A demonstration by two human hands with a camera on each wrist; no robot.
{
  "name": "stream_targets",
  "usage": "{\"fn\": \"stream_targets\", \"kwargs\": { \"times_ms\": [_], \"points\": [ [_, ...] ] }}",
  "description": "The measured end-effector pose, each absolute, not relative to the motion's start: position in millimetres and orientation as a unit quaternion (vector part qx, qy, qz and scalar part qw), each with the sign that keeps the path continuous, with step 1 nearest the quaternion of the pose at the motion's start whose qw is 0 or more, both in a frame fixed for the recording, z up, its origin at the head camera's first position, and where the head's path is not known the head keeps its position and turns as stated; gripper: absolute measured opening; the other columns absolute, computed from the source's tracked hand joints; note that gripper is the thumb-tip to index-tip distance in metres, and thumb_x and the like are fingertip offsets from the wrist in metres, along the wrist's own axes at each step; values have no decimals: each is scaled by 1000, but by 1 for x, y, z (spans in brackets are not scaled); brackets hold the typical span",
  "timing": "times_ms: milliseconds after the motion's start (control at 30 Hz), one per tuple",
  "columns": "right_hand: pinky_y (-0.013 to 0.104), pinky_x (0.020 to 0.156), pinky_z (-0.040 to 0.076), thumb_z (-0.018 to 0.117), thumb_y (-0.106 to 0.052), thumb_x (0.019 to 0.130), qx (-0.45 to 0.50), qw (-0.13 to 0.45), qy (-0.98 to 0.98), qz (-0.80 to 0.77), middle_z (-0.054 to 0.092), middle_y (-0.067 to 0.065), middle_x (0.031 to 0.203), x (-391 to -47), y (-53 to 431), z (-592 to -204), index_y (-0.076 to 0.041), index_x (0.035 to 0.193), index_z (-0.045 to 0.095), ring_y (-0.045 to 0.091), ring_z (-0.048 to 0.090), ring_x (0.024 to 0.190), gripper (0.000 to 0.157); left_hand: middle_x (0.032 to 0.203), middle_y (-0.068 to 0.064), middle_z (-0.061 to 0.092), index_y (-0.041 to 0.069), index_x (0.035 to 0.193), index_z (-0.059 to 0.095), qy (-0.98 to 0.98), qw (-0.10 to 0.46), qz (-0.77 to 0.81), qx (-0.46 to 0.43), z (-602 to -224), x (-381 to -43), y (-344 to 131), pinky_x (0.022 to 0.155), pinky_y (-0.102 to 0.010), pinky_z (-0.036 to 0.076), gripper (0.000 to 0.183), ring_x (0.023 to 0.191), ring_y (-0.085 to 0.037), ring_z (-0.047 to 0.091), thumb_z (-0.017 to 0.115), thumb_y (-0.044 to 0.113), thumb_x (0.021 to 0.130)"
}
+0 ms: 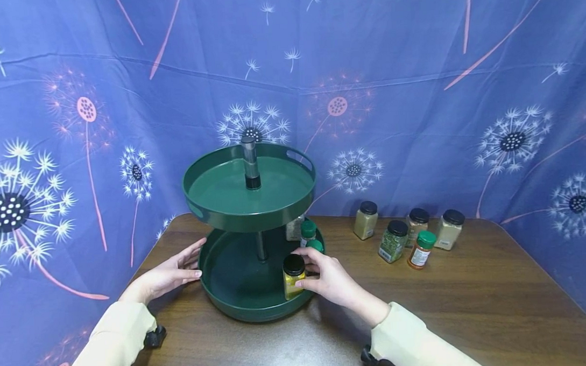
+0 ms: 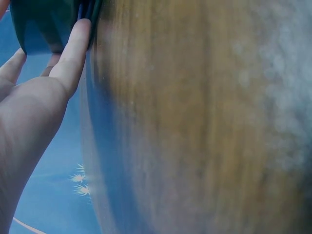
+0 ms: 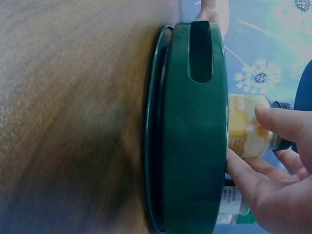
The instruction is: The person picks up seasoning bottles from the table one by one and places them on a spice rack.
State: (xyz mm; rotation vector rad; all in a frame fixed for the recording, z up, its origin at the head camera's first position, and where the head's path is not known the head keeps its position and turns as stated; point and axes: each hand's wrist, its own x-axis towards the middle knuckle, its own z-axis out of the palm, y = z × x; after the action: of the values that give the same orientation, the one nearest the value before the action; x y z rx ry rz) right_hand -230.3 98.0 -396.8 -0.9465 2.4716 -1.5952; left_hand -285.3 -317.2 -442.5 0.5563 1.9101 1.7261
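Note:
A green two-tier round tray stand has an upper tray [image 1: 251,222] and a lower tray [image 1: 249,312] on a central post. In the head view my right hand [image 1: 332,278] grips a spice jar [image 1: 294,282] with a black lid and yellow label, at the lower tray's right front. The right wrist view shows that jar [image 3: 246,126] partly behind the tray wall [image 3: 195,131], thumb on one side and fingers on the other. My left hand [image 1: 172,270] touches the lower tray's left rim with extended fingers; in the left wrist view its fingertips [image 2: 84,29] meet the green wall.
Inside the lower tray, behind the held jar, stand green-lidded jars [image 1: 308,231] and a partly hidden clear one [image 1: 294,228]. Several spice jars, including a green herb jar [image 1: 393,244] and a red-orange one [image 1: 420,252], stand on the wooden table [image 1: 448,317] to the right.

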Motion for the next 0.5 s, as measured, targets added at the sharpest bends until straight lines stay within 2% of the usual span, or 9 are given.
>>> {"fn": "stream_targets", "kwargs": {
  "times_ms": [100,300,500],
  "points": [
    [29,82,53,71,-1,82,-305,36,804,-510,59,15,118,-230,100,-396,-6,130,49,31,61,108,53,155,-19,-17,14,152,-10,703,249,633,208,-444,-287,-318,96,-23,43,85,140,-43,-10,52,1,94],
    [30,85,52,68,-4,85,-305,41,816,-488,53,16,132,-223,105,-386,-9,138,44,31,57,115,59,156,-19,-16,13,152,-9,707,246,628,212,-443,-288,-320,95,-23,44,85,141,-43,-10,51,-1,94],
    [34,87,51,67,-4,86,-315,37,803,-505,51,14,137,-221,115,-373,-7,136,46,31,55,118,55,155,-22,-14,10,151,-9,711,242,626,212,-441,-288,-319,94,-21,44,86,140,-45,-6,54,1,93]
  ]
}}
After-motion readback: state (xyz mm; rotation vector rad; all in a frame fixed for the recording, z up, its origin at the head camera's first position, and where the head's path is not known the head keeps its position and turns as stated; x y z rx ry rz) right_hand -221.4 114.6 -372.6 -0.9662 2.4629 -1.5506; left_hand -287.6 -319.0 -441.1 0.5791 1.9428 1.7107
